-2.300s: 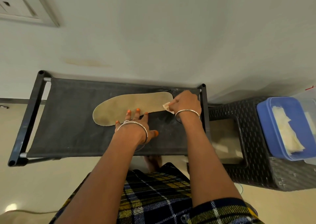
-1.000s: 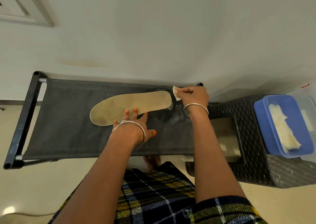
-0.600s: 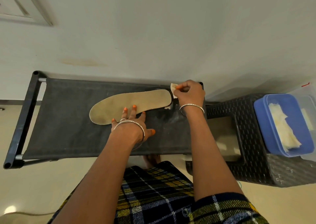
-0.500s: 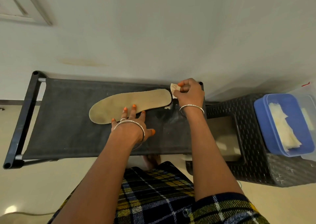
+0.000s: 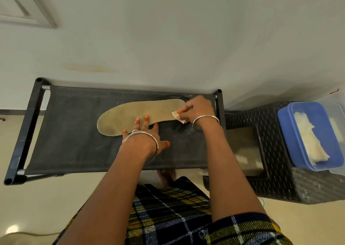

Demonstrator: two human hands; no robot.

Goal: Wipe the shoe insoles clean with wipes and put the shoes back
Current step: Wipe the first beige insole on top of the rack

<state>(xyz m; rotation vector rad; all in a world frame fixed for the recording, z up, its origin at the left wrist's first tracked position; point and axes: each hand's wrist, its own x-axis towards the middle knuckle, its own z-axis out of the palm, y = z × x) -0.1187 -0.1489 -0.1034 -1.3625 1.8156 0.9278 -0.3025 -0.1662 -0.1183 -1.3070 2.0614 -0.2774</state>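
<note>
Left hand (image 5: 147, 135) fingers (image 5: 145, 121) straight on insole (image 5: 127, 114) — right hand (image 5: 198, 107) fingers (image 5: 183, 109) curled round wipe (image 5: 176, 116)

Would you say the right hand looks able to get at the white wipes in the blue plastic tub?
Probably yes: the right hand pinches a small wipe, but the white wipes lie uncovered in the blue plastic tub, with nothing between.

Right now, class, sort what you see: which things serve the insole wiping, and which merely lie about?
Job: insole; wipe, pinched by the right hand; left hand, pressing the insole flat; black rack beneath; blue tub of wipes.
Lying about: woven stool; clear box.
</note>
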